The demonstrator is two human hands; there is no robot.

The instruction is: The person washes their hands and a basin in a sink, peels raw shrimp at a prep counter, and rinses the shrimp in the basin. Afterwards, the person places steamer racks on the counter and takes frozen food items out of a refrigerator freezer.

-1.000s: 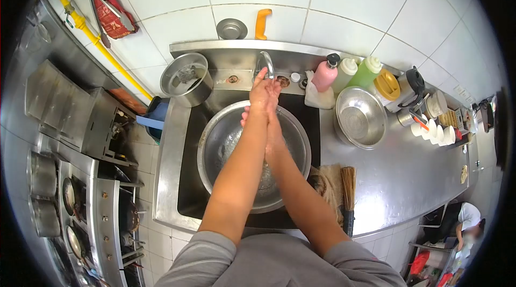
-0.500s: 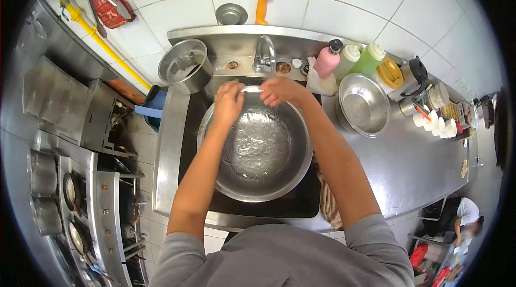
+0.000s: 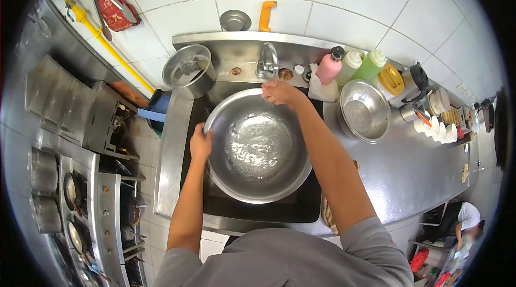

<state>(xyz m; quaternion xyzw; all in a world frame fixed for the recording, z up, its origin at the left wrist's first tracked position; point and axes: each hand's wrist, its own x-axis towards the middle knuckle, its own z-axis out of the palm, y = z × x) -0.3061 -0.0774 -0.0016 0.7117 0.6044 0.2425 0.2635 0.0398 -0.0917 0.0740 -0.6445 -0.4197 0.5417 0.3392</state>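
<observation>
A large round metal bowl [image 3: 298, 171] sits in the sink, with rippling water in its bottom. My left hand [image 3: 201, 142] is closed on the bowl's left rim, its thumb near the edge. At the far rim, just below the tap [image 3: 267, 61], my right hand [image 3: 280, 94] has its fingers curled over the edge. The grip of that hand is partly hidden by the hand itself.
A deep metal pot [image 3: 189, 72] stands left of the tap. To the right are a pink pump bottle [image 3: 329, 66], squeeze bottles, and a perforated metal colander [image 3: 364, 112] on the steel counter [image 3: 408, 163]. A person [image 3: 466, 217] is at far lower right.
My left hand has moved from the far rim down to the bowl's left side. The right hand stays near the tap. The bowl has shifted slightly, and its water shows different ripples.
</observation>
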